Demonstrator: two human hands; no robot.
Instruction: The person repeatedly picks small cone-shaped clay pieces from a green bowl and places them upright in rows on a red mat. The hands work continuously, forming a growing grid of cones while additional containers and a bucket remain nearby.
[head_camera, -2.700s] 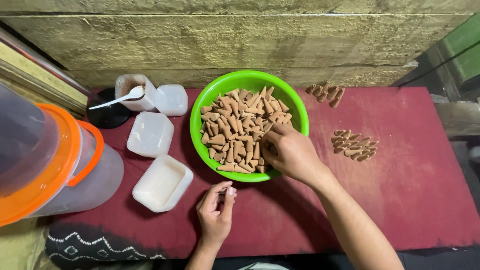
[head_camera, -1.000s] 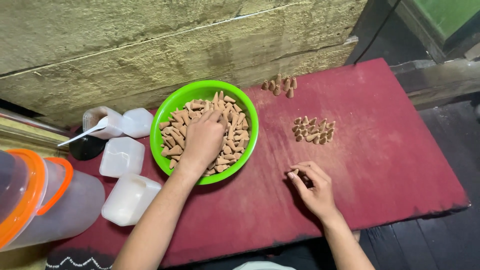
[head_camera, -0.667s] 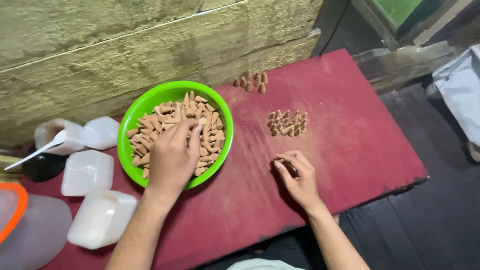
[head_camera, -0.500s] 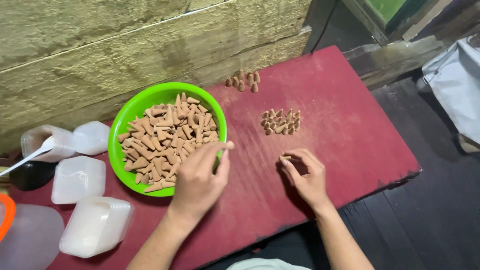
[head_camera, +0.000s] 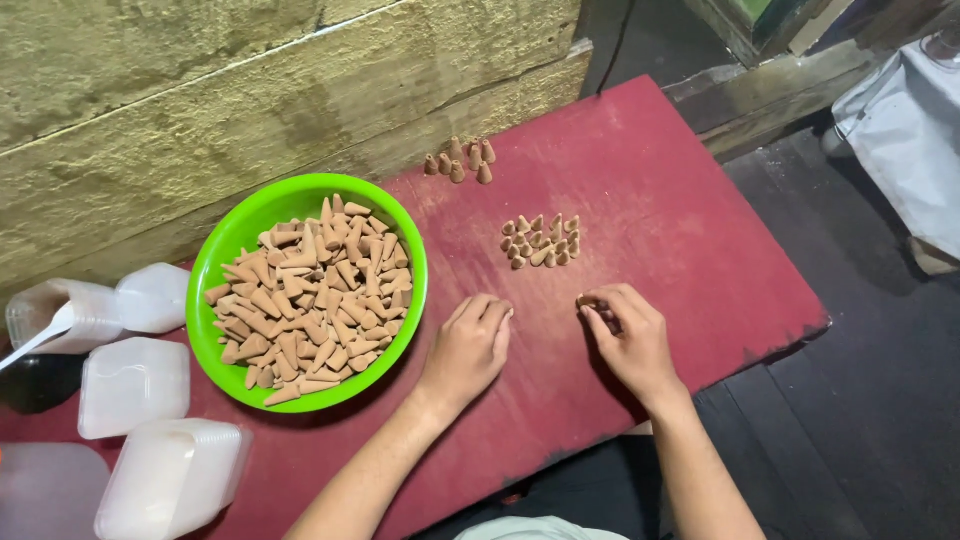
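Note:
A bright green bowl (head_camera: 212, 290) heaped with small brown cones (head_camera: 305, 295) stands on the dark red table (head_camera: 680, 230) at the left. My left hand (head_camera: 470, 348) rests palm down on the table just right of the bowl, with its fingers curled under; whatever lies beneath them is hidden. My right hand (head_camera: 628, 335) is beside it, its fingertips pinched on a small brown cone (head_camera: 584, 300). Just beyond my hands a tight cluster of upright cones (head_camera: 540, 241) stands on the table. A smaller group of cones (head_camera: 460, 160) stands near the wall.
Several white plastic tubs (head_camera: 135, 385) lie at the left, one with a white spoon (head_camera: 35, 335) in it. A rough stone wall (head_camera: 250, 90) runs along the far side. The table's right edge drops to a dark wooden floor (head_camera: 850, 350), where a white sack (head_camera: 905, 120) lies.
My left hand has come out of the green bowl and settled on the table next to my right hand. The view has swung right, so the orange-rimmed container has dropped out of sight.

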